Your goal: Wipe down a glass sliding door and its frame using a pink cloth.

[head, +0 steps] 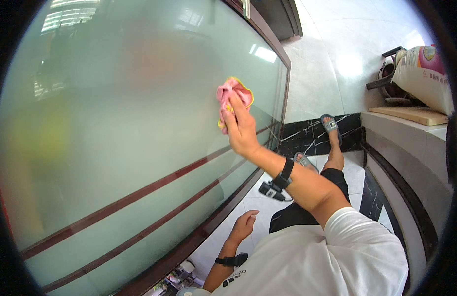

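Observation:
A bunched pink cloth with yellow edging (245, 92) lies under the fingers of my right hand (243, 129), pressed against a large frosted glass panel (139, 111). Dark red-brown strips (147, 177) cross the panel's lower part, and a dark brown frame (199, 236) borders it. My left hand (244, 225) hangs below the frame near my body, fingers loosely bent, touching nothing that I can see. Each forearm wears a black strap; a small black device (272, 190) is fixed to the right one.
At the right, a wooden board (409, 115) and a printed sack (422, 79) rest on a white ledge (402, 131). Dark pans or similar items stand beside the sack. Below are a black marble floor strip (306, 133) and my slippered feet (330, 125). Several small items show at the bottom.

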Tool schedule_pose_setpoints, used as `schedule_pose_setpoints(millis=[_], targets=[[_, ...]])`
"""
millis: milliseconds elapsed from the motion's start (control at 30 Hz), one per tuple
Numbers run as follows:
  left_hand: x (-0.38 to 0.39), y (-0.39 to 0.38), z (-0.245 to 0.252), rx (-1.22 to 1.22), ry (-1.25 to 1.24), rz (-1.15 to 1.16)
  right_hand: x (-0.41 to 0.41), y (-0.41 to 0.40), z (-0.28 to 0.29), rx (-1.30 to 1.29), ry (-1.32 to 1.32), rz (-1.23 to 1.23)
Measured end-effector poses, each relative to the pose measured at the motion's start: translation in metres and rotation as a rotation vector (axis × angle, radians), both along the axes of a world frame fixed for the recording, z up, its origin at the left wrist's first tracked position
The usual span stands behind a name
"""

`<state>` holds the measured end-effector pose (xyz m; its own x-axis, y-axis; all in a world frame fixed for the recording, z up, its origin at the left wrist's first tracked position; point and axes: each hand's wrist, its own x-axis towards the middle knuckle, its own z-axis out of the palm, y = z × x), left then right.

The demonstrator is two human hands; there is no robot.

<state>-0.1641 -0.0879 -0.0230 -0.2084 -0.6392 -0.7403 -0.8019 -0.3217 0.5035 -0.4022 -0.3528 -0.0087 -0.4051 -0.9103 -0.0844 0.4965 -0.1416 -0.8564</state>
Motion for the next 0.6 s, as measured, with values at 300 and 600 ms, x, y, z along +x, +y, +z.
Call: schedule_pose_setpoints(millis=[300,600], targets=[[0.027,0.027,-0.001,0.043,-0.078,0.132,0.015,0.009,-0.024,0.057,0.216,-0.153],[0.024,0.003,-0.006,0.183,-0.180,0.067,0.045,-0.027,0.074,-0.311,-0.159,-0.245]])
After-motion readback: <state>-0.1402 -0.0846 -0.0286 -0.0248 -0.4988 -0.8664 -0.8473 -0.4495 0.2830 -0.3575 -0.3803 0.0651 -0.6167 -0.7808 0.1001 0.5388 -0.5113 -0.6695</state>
